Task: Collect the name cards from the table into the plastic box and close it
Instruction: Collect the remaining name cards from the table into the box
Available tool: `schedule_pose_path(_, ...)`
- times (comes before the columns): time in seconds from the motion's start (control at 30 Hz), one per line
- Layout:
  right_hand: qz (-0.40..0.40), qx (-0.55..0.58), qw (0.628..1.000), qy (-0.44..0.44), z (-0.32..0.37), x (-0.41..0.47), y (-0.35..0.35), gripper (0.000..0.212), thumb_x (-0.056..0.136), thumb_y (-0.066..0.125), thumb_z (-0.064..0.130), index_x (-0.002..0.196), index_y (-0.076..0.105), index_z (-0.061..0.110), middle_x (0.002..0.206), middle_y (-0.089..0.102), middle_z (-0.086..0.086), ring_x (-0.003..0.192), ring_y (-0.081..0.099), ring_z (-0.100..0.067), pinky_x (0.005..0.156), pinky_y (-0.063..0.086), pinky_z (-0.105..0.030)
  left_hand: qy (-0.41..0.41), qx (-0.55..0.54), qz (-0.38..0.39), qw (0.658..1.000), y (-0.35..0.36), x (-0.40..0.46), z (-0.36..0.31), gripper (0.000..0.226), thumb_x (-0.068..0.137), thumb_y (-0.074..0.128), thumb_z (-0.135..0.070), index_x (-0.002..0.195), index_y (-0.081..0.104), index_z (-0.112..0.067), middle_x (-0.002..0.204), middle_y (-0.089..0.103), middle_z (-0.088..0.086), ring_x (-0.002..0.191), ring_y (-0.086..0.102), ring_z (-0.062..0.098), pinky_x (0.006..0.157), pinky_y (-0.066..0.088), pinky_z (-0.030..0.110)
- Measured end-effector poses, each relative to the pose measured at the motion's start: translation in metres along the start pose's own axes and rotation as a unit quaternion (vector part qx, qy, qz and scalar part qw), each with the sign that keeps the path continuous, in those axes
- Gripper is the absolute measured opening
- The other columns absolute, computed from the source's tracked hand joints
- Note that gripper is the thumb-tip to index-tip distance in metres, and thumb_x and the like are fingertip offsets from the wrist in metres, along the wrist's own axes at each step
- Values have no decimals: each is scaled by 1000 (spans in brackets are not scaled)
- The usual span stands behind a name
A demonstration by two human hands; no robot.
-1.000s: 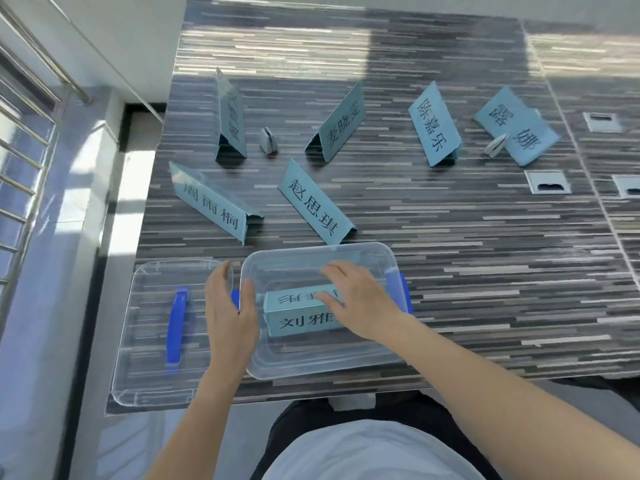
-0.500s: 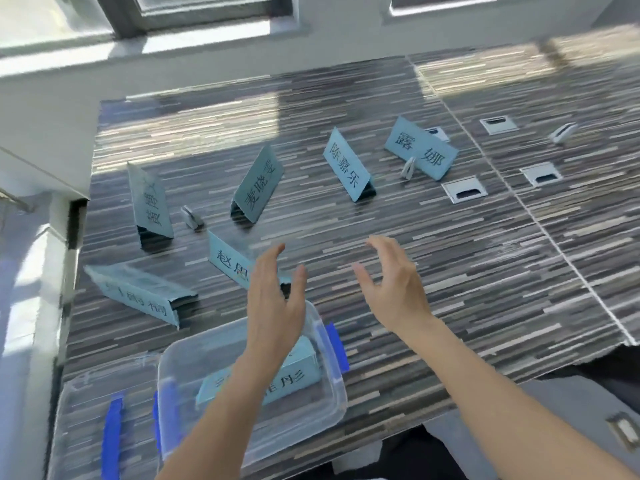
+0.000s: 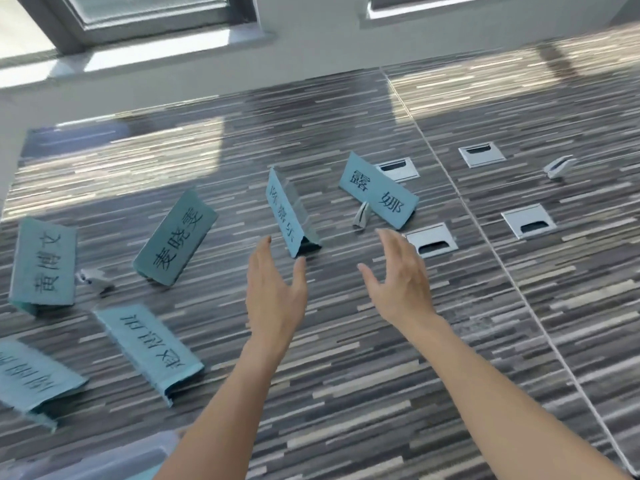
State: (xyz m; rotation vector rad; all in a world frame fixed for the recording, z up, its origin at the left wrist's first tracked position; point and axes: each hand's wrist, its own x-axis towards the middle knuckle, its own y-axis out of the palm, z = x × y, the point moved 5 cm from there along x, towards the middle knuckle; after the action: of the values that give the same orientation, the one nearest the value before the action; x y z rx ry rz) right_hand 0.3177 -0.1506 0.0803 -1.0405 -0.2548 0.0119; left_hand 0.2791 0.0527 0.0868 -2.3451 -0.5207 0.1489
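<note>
Several blue tent-shaped name cards stand on the striped table. One upright card (image 3: 289,216) is just beyond my fingertips, between both hands. My left hand (image 3: 275,296) and my right hand (image 3: 398,278) are raised, empty, fingers spread, short of that card. Another card (image 3: 379,190) stands further right, behind my right hand. More cards stand to the left: one (image 3: 175,237) mid-left, one (image 3: 43,263) at far left, one (image 3: 150,344) near left and one (image 3: 33,375) at the left edge. A corner of the clear plastic box (image 3: 114,460) shows at the bottom left.
Small white clips lie on the table: one (image 3: 360,216) by the right card, one (image 3: 95,278) at left, one (image 3: 559,168) far right. Metal cable grommets (image 3: 431,240) are set into the table on the right. A wall and window sill (image 3: 156,53) bound the far edge.
My hands left the box, where a card now lies, and reached forward over the table toward the upright card. The view tilted up, so the box slid almost out of sight.
</note>
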Motion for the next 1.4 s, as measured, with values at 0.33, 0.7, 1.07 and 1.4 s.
schedule_pose_path(0.33, 61, -78, 995, -5, -115, 127, 37, 81, 81, 75, 33, 146, 33, 8, 148, 37, -19, 130, 40, -35, 107, 32, -51, -96, 86, -29, 991, 105, 103, -6, 80, 92, 59, -40, 152, 18, -8, 151, 33, 12, 137, 32, 28, 104, 37, 44)
schedule_pose_path(0.7, 226, -166, 959, -42, -157, 212, 102, 115, 81, 73, 40, 149, -20, 36, 111, 56, -10, 84, 61, -28, 64, 49, -38, -195, 141, -13, 971, 157, 162, 19, 96, 87, 69, -29, 153, 1, -16, 131, 47, 17, 109, 56, 36, 80, 52, 52)
schedule_pose_path(1.07, 222, -148, 962, -53, -169, 211, 108, 114, 85, 72, 28, 149, -22, 36, 97, 56, -8, 66, 51, -20, 51, 41, -32, -212, 183, -23, 960, 154, 168, 35, 66, 84, 70, -10, 134, 27, -15, 110, 67, 16, 84, 67, 34, 57, 52, 40)
schedule_pose_path(1.4, 162, -135, 977, -41, -140, 180, 56, 110, 87, 69, 27, 150, -22, 31, 98, 56, -8, 70, 52, -21, 55, 46, -32, -135, 143, -49, 979, 107, 138, 3, 77, 82, 74, -13, 141, 24, -21, 112, 68, 11, 86, 68, 30, 55, 52, 38)
